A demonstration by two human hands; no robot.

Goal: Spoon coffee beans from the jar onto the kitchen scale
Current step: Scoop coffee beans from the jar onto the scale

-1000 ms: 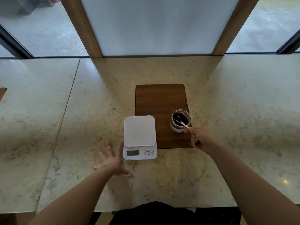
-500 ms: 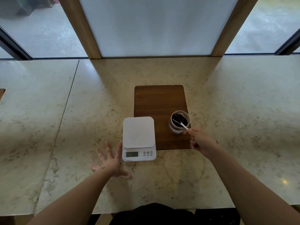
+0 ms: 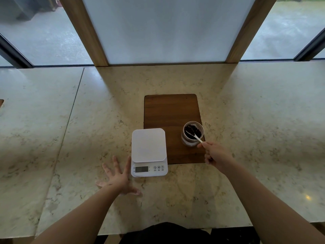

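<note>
A small glass jar of dark coffee beans stands on the right side of a wooden board. My right hand pinches the handle of a white spoon whose bowl rests inside the jar among the beans. To the left, a white kitchen scale sits partly on the board, its platform bare and its display toward me. My left hand lies flat on the counter just left of the scale, fingers spread, holding nothing.
The marble counter stretches wide on both sides, with a seam at the left. A wooden-framed frosted panel rises at the back edge. The counter's near edge lies close to my body.
The spoon stays dipped in the jar and both hands hold nearly the same pose. Only the view has shifted slightly.
</note>
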